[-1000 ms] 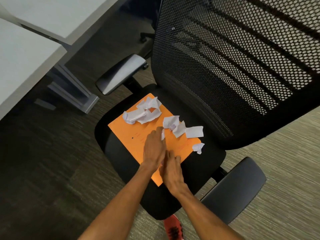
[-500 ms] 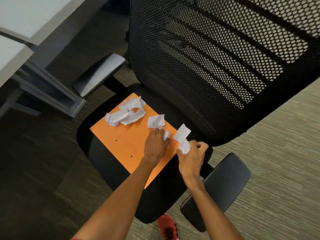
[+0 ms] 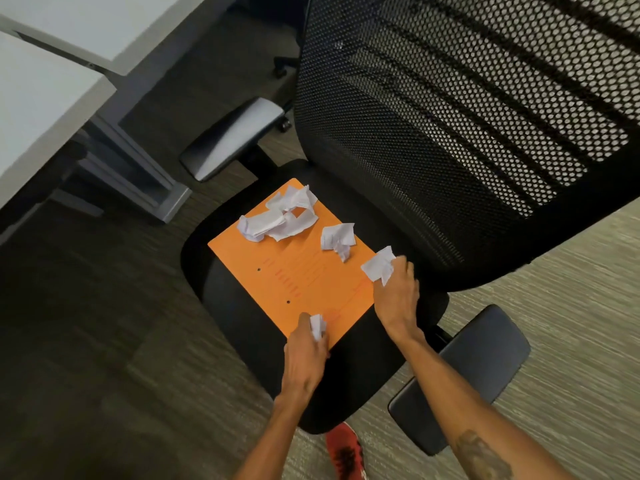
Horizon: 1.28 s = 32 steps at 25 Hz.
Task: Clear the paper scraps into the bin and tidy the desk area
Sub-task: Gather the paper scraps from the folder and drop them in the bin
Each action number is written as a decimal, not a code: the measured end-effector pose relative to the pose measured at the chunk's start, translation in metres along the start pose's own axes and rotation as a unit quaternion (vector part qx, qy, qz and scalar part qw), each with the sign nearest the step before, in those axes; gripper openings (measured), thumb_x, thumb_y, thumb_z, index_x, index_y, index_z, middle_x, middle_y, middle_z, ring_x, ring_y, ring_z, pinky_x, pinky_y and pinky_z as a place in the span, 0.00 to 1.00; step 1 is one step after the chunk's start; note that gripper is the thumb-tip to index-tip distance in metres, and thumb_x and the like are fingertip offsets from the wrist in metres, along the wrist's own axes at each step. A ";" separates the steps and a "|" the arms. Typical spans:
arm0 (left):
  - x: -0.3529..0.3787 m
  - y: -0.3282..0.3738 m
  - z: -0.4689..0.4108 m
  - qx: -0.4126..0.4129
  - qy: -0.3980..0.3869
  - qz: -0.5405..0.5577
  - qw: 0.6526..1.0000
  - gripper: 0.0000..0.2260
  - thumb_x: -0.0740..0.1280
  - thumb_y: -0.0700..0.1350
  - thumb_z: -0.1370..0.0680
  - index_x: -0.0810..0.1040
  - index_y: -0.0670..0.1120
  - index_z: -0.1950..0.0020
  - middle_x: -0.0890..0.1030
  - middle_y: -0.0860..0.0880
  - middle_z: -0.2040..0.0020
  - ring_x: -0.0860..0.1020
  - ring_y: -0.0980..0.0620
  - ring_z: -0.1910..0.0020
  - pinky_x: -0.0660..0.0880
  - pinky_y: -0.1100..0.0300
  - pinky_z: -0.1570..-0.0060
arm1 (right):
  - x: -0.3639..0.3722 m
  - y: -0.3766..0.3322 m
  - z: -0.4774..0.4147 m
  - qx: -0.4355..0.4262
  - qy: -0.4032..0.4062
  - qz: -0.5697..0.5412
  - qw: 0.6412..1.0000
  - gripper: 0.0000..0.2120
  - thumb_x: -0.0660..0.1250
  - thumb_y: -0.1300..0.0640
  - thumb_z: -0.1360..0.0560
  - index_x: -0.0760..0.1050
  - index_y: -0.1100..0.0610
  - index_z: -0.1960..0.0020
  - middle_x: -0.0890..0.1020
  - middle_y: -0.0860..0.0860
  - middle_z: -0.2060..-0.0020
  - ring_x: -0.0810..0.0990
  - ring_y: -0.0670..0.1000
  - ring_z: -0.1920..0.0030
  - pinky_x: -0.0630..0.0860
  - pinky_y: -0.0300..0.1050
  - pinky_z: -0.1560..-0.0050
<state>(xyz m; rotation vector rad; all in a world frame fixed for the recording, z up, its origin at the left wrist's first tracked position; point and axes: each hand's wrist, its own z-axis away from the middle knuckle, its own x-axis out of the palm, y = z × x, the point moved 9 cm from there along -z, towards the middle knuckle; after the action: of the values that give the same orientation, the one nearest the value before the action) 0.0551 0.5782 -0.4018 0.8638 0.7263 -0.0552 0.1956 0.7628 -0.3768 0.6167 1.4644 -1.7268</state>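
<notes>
2 hands grip scraps: left hand (image 3: 306,355), right hand (image 3: 396,294); nearest loose scrap (image 3: 337,239) lies upper left of the right

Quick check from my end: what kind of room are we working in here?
Most likely an office. A black mesh-back office chair with padded armrests stands on low-pile carpet beside a white desk, and an orange file folder strewn with paper scraps lies on the seat.
</notes>
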 end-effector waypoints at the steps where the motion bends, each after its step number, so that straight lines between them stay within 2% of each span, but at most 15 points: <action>1: -0.004 -0.004 -0.001 -0.009 0.007 0.003 1.000 0.07 0.58 0.52 0.17 0.62 0.56 0.53 0.76 0.53 0.63 0.75 0.56 0.70 0.64 0.63 0.75 | -0.002 -0.003 -0.006 0.004 0.010 -0.018 1.000 0.17 0.67 0.65 0.23 0.68 0.56 0.37 0.73 0.58 0.39 0.75 0.63 0.43 0.73 0.59 0.41; 3: -0.015 -0.005 -0.007 -0.014 0.018 0.015 1.000 0.06 0.57 0.47 0.17 0.61 0.58 0.48 0.75 0.54 0.60 0.75 0.56 0.66 0.63 0.62 0.73 | 0.001 -0.004 -0.022 0.028 -0.001 -0.024 0.999 0.21 0.66 0.57 0.20 0.64 0.54 0.29 0.68 0.59 0.35 0.73 0.63 0.41 0.71 0.58 0.40; 5: -0.024 0.007 -0.020 0.001 0.007 0.024 1.000 0.13 0.56 0.42 0.19 0.60 0.60 0.42 0.76 0.54 0.53 0.77 0.53 0.58 0.67 0.63 0.68 | 0.015 -0.001 -0.036 0.054 -0.055 0.006 0.997 0.28 0.66 0.50 0.20 0.59 0.54 0.24 0.63 0.60 0.33 0.71 0.63 0.39 0.72 0.56 0.40; 7: -0.030 0.023 -0.037 0.025 -0.009 0.025 0.999 0.18 0.56 0.39 0.19 0.61 0.56 0.33 0.74 0.52 0.40 0.77 0.48 0.44 0.73 0.57 0.53 | 0.031 0.004 -0.037 0.056 -0.113 0.045 0.991 0.31 0.71 0.48 0.23 0.62 0.54 0.26 0.61 0.59 0.34 0.71 0.61 0.40 0.73 0.51 0.45; 9: -0.030 0.042 -0.059 0.049 -0.016 -0.001 0.999 0.22 0.57 0.38 0.19 0.59 0.52 0.26 0.69 0.48 0.30 0.72 0.45 0.36 0.73 0.50 0.41 | 0.039 0.008 -0.032 0.041 -0.129 0.054 0.989 0.27 0.74 0.50 0.25 0.66 0.55 0.32 0.62 0.57 0.35 0.72 0.58 0.41 0.73 0.47 0.49; 10: -0.027 0.055 -0.071 0.067 -0.016 -0.029 0.997 0.24 0.58 0.38 0.18 0.57 0.51 0.24 0.67 0.46 0.29 0.73 0.45 0.37 0.72 0.52 0.42 | 0.040 0.009 -0.030 0.027 -0.125 0.054 0.990 0.24 0.73 0.51 0.24 0.68 0.57 0.34 0.63 0.56 0.36 0.73 0.57 0.43 0.73 0.45 0.50; 13: -0.003 0.092 -0.104 0.124 -0.011 -0.157 0.980 0.30 0.63 0.39 0.19 0.53 0.49 0.21 0.68 0.43 0.34 0.75 0.45 0.51 0.71 0.56 0.58 | 0.038 0.007 -0.022 -0.017 -0.102 0.070 0.992 0.17 0.70 0.55 0.22 0.71 0.60 0.38 0.66 0.55 0.39 0.75 0.56 0.46 0.75 0.45 0.50; 16: 0.024 0.100 -0.123 0.112 -0.020 -0.203 0.973 0.30 0.62 0.49 0.18 0.52 0.48 0.20 0.67 0.42 0.32 0.78 0.42 0.49 0.74 0.53 0.57 | 0.034 0.007 -0.017 -0.043 -0.087 0.080 0.992 0.16 0.71 0.56 0.23 0.72 0.59 0.38 0.67 0.54 0.39 0.76 0.56 0.46 0.77 0.48 0.46; 20: 0.043 0.085 -0.130 0.095 -0.030 -0.232 0.968 0.24 0.62 0.51 0.18 0.59 0.46 0.25 0.69 0.42 0.30 0.79 0.45 0.48 0.74 0.57 0.57 | 0.035 0.009 -0.017 -0.061 -0.085 0.094 0.990 0.19 0.74 0.59 0.25 0.72 0.59 0.37 0.68 0.54 0.38 0.76 0.55 0.45 0.77 0.48 0.43; 22: 0.039 0.077 -0.125 0.094 -0.023 -0.213 0.972 0.18 0.60 0.51 0.17 0.65 0.45 0.30 0.74 0.43 0.37 0.78 0.46 0.51 0.74 0.56 0.57 | 0.035 0.005 -0.019 -0.074 -0.090 0.097 0.988 0.18 0.73 0.62 0.26 0.72 0.59 0.38 0.70 0.55 0.39 0.77 0.57 0.45 0.77 0.49 0.43; 25: 0.024 0.062 -0.105 0.092 -0.005 -0.198 0.976 0.12 0.58 0.53 0.17 0.73 0.45 0.49 0.78 0.45 0.53 0.76 0.47 0.59 0.70 0.54 0.61 | 0.037 -0.010 -0.020 -0.107 -0.105 0.111 0.982 0.17 0.72 0.65 0.25 0.72 0.59 0.39 0.75 0.56 0.42 0.78 0.57 0.44 0.78 0.50 0.44; 28: 0.004 0.041 -0.071 0.063 0.016 -0.129 0.990 0.15 0.58 0.54 0.18 0.68 0.47 0.61 0.75 0.49 0.64 0.74 0.46 0.66 0.67 0.53 0.66 | 0.038 -0.035 -0.028 -0.126 -0.119 0.079 0.982 0.16 0.71 0.65 0.25 0.72 0.57 0.40 0.76 0.55 0.44 0.79 0.56 0.46 0.78 0.50 0.49; 32: -0.013 0.005 -0.024 0.016 0.045 -0.085 0.995 0.16 0.60 0.55 0.19 0.63 0.51 0.64 0.68 0.52 0.69 0.66 0.53 0.73 0.61 0.55 0.70 | 0.051 -0.077 -0.051 -0.126 -0.155 0.045 0.979 0.24 0.69 0.66 0.25 0.68 0.53 0.32 0.70 0.54 0.38 0.78 0.55 0.46 0.73 0.46 0.52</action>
<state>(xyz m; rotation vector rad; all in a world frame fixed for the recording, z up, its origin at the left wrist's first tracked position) 0.0331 0.5957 -0.4004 0.8380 0.8836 -0.1807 0.0977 0.8021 -0.3818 0.2615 1.3790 -1.4615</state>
